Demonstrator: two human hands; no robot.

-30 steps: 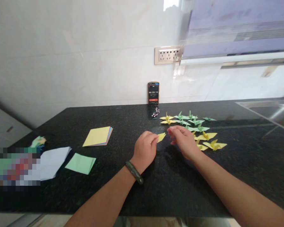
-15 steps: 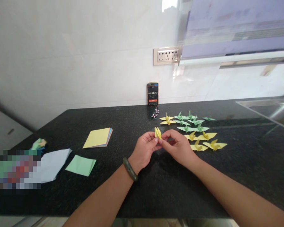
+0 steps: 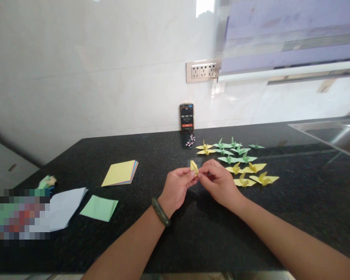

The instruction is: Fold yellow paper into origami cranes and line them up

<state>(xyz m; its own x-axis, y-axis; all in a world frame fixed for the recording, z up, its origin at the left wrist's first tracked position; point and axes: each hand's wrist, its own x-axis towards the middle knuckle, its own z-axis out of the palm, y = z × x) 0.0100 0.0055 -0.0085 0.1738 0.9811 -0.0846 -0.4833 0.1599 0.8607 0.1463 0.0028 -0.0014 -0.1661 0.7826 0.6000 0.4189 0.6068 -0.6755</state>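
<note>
My left hand [image 3: 176,188] and my right hand [image 3: 217,181] meet above the black countertop [image 3: 221,233], both pinching a small folded yellow paper piece [image 3: 194,167]. The piece stands upright between the fingertips of both hands. A dark bracelet [image 3: 161,211] circles my left wrist. Just right of my hands lie several finished paper cranes, yellow ones [image 3: 252,174] nearer and green ones [image 3: 236,152] farther back.
A stack of coloured paper squares [image 3: 120,173] lies to the left, with a green folded sheet [image 3: 99,208] and a white sheet [image 3: 65,206] nearer the edge. A phone [image 3: 187,117] leans on the wall with small beads [image 3: 190,140] before it. A sink [image 3: 332,134] sits far right.
My right hand came over to the yellow piece held by my left hand. Both hands now pinch it, and the piece has turned from lying flat to upright.
</note>
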